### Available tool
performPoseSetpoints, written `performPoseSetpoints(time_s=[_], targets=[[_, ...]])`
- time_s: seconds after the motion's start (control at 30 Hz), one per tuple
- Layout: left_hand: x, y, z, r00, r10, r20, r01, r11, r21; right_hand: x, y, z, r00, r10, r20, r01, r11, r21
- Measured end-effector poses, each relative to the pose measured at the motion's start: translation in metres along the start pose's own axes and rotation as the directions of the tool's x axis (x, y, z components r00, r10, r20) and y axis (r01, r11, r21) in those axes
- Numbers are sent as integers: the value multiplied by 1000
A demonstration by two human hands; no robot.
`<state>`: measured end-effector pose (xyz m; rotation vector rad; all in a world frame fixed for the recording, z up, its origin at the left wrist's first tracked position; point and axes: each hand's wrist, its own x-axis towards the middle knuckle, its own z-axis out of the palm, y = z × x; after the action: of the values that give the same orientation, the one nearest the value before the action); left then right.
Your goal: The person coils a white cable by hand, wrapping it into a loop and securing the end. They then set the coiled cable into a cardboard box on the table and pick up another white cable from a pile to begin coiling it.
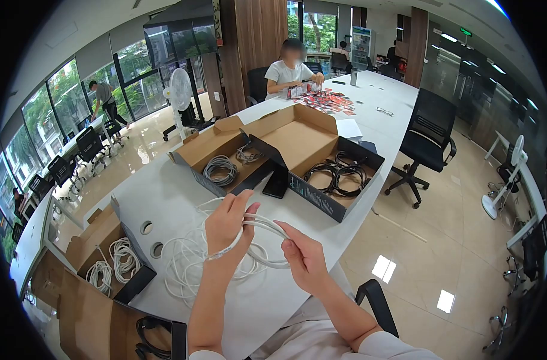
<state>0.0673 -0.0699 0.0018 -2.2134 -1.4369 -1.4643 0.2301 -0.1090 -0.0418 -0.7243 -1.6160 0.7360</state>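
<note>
Loops of a white cable [264, 223] run between my two hands above the white table. My left hand [228, 225] is closed round one side of the loops, with thumb and fingers pinching the strands. On the other side, my right hand [303, 255] grips the same loops between thumb and fingers. Below and left of my hands, loose tangled white cable [186, 264] spreads over the tabletop. A black phone [276, 183] lies just beyond my hands, beside the boxes.
An open box [369, 174] holds coiled black cables; a neighbouring box [240, 174] holds grey coils. Left, another box [138, 285] has white coils, and a nearer box [177, 336] has black cable. A person [288, 75] sits across the table [381, 90] by red packets. A chair [429, 132] stands right.
</note>
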Motion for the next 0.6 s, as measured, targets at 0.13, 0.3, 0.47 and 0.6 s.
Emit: performPoseSetpoints(time_s=[0.13, 0.3, 0.47, 0.6], targets=[[-3, -8, -4, 995, 13, 102, 6, 984, -180, 3, -3, 0, 996, -90, 2, 90, 993, -75], [-1, -7, -21, 878, -139, 457, 377, 789, -484, 1, 4, 1, 998, -70, 3, 70, 997, 11], [-1, -6, -19, 921, -76, 381, 263, 844, -467, 0, 8, 2, 999, 2, 38, -6, 993, 120], [-2, 0, -11, 983, -87, 164, 141, 925, -353, -1, 16, 5, 985, 128, 112, -156, 942, 298]])
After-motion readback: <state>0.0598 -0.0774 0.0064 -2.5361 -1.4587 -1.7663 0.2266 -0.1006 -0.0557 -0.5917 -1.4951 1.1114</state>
